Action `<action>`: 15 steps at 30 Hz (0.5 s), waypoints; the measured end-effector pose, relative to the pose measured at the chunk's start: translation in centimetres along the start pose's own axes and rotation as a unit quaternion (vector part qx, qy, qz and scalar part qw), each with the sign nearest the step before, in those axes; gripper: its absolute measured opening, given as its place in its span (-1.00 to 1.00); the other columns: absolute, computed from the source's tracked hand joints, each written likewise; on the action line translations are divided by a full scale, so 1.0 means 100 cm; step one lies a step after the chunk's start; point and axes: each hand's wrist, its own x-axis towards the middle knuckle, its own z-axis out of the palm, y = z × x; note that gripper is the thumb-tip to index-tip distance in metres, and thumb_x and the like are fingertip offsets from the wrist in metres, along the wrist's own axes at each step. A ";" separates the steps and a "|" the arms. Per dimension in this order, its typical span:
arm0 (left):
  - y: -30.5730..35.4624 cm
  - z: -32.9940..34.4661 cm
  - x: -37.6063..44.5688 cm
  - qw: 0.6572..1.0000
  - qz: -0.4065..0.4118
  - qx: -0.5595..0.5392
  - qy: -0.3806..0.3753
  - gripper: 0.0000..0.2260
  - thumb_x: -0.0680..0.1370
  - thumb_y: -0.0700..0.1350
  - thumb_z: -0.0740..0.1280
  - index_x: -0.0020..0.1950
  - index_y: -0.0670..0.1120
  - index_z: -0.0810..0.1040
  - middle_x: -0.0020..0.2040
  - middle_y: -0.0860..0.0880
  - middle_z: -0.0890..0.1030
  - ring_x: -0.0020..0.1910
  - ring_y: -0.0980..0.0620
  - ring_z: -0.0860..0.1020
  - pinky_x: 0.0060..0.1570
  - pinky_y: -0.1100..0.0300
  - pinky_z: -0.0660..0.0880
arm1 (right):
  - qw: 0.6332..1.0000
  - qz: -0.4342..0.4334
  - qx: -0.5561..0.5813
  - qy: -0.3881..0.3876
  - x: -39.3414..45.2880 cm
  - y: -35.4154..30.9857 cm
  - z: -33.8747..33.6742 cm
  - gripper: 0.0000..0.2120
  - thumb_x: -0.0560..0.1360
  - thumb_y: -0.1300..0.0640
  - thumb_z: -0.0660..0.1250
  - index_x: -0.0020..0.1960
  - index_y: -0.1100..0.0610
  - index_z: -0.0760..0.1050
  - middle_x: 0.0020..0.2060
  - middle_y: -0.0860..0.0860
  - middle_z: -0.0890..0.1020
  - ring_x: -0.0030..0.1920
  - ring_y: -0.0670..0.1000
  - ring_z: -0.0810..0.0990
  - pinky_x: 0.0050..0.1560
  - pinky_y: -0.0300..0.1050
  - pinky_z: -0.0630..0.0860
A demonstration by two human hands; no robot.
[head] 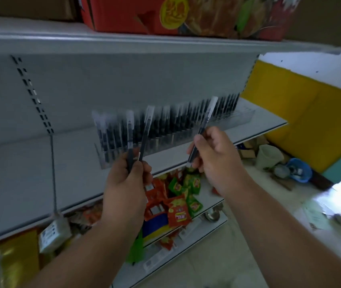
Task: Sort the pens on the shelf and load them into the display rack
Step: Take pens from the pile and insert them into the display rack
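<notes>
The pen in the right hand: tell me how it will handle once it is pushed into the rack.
The pen looks thin and straight, so probably stiff and light. The right hand pinches it near the lower end, so the long free end may wobble. Its round barrel would likely roll if it dropped onto the shelf beside the rack.

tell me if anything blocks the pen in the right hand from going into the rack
Nothing visible does. The right hand holds its pen just in front of the rack, with open air between. The left hand and its two pens sit off to the side.
</notes>
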 end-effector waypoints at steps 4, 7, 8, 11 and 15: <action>-0.026 0.057 -0.002 1.000 -0.004 -0.017 0.025 -0.71 0.68 -0.18 0.17 -0.03 0.14 0.60 -0.32 0.03 0.53 -0.26 -0.09 0.36 -0.17 -0.06 0.30 | 0.996 -0.024 -0.081 0.023 0.028 0.035 -0.052 -0.83 0.62 0.00 0.22 -0.12 0.00 0.44 -0.36 0.01 0.63 -0.37 -0.08 0.60 -0.28 -0.05 0.52; -0.040 0.106 -0.006 0.999 -0.011 -0.011 0.046 -0.57 0.68 -0.17 0.18 -0.25 0.22 0.61 -0.34 0.02 0.51 -0.23 -0.13 0.31 -0.15 -0.07 0.28 | 0.993 -0.040 -0.109 0.029 0.057 0.059 -0.098 -0.89 0.59 0.02 0.29 -0.10 -0.01 0.44 -0.29 0.00 0.62 -0.26 -0.03 0.62 -0.21 0.01 0.57; -0.043 0.121 -0.006 0.999 -0.007 -0.010 0.047 -0.55 0.68 -0.17 0.18 -0.29 0.23 0.60 -0.35 0.03 0.50 -0.24 -0.12 0.31 -0.16 -0.07 0.29 | 0.991 -0.049 -0.124 0.029 0.068 0.065 -0.112 -0.90 0.58 0.03 0.31 -0.08 0.01 0.43 -0.26 0.00 0.62 -0.23 0.00 0.62 -0.21 0.01 0.56; -0.053 0.159 -0.006 0.997 0.002 0.001 0.074 -0.59 0.68 -0.18 0.18 -0.21 0.22 0.62 -0.32 0.02 0.52 -0.24 -0.09 0.37 -0.15 -0.06 0.33 | 0.989 -0.061 -0.132 0.015 0.097 0.082 -0.142 -0.89 0.57 0.07 0.32 -0.07 0.06 0.41 -0.23 0.04 0.62 -0.21 0.06 0.62 -0.19 0.08 0.56; -0.064 0.183 -0.004 0.994 0.008 0.009 0.110 -0.77 0.68 -0.19 0.16 0.03 0.07 0.57 -0.30 0.03 0.54 -0.25 -0.05 0.42 -0.14 -0.02 0.37 | 0.995 -0.069 -0.073 -0.012 0.123 0.095 -0.155 -0.85 0.64 0.07 0.21 -0.12 -0.02 0.39 -0.30 -0.04 0.63 -0.30 -0.08 0.60 -0.21 0.00 0.56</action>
